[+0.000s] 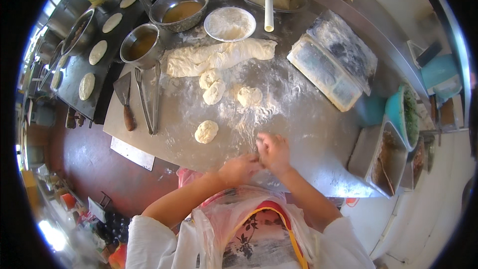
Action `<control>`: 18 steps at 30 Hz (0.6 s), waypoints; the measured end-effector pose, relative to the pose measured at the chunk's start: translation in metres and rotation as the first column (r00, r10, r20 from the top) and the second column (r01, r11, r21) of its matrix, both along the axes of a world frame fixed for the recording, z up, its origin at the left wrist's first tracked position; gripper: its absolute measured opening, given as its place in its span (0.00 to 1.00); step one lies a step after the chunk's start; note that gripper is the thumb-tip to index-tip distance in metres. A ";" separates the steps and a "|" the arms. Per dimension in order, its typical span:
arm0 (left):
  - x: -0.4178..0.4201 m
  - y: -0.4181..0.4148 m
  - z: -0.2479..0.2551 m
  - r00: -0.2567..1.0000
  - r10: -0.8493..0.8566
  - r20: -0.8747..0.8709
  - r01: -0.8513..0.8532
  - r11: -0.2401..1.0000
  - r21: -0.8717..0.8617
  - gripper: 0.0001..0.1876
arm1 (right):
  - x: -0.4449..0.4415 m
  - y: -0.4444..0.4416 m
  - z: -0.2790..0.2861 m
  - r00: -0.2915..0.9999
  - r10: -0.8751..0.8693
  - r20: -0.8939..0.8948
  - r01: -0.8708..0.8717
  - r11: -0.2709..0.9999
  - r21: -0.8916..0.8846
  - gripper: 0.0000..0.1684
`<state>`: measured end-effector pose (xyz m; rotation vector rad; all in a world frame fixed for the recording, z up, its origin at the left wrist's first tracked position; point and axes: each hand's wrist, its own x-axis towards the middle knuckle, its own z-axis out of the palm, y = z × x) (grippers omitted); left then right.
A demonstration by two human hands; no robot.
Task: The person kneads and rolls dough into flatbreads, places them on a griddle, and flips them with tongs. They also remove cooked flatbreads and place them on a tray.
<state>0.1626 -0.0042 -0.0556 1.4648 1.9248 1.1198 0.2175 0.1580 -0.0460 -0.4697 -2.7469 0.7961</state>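
My left hand and my right hand meet over the near edge of the floured metal table, fingers curled; whether anything small is between them cannot be told. Up and to the left of them lies a round dough ball. Farther off, a dough piece rests in scattered flour. Two more dough lumps touch each other just below a long slab of dough. Behind the slab stands a white bowl of flour.
At left lie a scraper with a wooden handle and metal tongs. Metal bowls hold brownish liquid. Flat dough rounds lie on a dark griddle. A floury scale and filling containers stand at right.
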 end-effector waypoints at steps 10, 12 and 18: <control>0.024 0.066 0.014 -0.219 0.062 0.974 -0.516 0.840 -0.169 0.23 | 0.011 0.025 0.003 0.979 0.157 -0.129 -0.198 0.878 -0.435 0.15; 0.027 0.064 0.024 -0.252 -0.011 0.968 -0.600 0.786 -0.148 0.22 | 0.016 0.026 0.004 0.931 0.278 -0.237 -0.338 0.902 -0.269 0.19; 0.044 0.067 0.024 -0.202 0.235 0.951 -0.637 0.706 -0.310 0.20 | -0.014 0.021 0.006 0.854 0.483 -0.194 -0.502 0.862 -0.065 0.27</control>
